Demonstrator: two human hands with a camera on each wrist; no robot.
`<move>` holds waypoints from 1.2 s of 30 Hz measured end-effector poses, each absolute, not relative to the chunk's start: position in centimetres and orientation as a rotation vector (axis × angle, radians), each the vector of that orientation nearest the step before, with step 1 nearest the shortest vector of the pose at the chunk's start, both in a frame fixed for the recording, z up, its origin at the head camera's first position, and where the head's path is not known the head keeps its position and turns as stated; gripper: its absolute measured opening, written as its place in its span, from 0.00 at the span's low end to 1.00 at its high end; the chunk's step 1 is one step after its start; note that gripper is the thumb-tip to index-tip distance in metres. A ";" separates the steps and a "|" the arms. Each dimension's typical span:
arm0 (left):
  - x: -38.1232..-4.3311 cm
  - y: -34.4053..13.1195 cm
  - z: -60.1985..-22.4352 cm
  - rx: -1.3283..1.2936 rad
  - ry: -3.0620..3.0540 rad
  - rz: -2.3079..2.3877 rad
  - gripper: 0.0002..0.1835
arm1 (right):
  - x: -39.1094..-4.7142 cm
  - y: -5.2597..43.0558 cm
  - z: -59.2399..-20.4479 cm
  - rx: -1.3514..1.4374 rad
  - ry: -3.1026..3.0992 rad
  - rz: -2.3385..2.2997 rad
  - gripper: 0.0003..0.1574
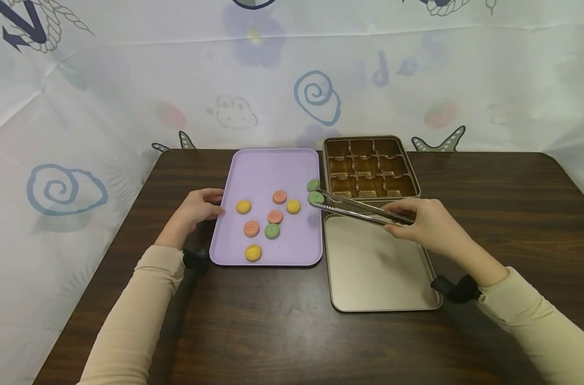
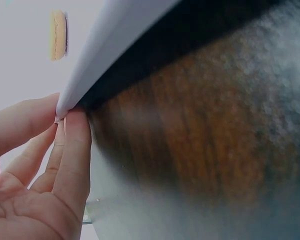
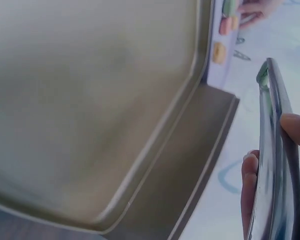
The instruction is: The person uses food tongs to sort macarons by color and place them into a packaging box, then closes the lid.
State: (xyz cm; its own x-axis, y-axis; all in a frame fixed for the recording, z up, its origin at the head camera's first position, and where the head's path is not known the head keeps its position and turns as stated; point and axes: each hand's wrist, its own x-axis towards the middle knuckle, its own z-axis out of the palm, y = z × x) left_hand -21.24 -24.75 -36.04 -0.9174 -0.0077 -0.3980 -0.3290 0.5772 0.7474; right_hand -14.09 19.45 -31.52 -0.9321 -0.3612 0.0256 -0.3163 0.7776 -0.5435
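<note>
My left hand (image 1: 199,207) pinches the left rim of a lilac tray (image 1: 272,166), thumb above and fingers below in the left wrist view. My right hand (image 1: 423,222) holds metal tongs (image 1: 354,211) that reach left over the tray's right edge. Between the tong tips is a green macaron (image 1: 316,198); whether it is lifted I cannot tell. Another green macaron (image 1: 313,185) sits just beyond it. On the tray lie a third green macaron (image 1: 272,231), three yellow macarons (image 1: 243,207) and three pink macarons (image 1: 279,197).
At the back, right of the lilac tray, stands a brown-gold pan (image 1: 366,165) with a divider grid of several compartments. In front of it lies a flat gold baking pan (image 1: 383,267). Both rest on a dark wooden table (image 1: 253,321), with a printed curtain (image 1: 253,69) behind.
</note>
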 end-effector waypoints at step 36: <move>-21.1 -24.7 -36.2 -0.250 2.463 1.277 0.32 | -22.5 20.2 -31.1 -0.144 2.979 -0.792 0.29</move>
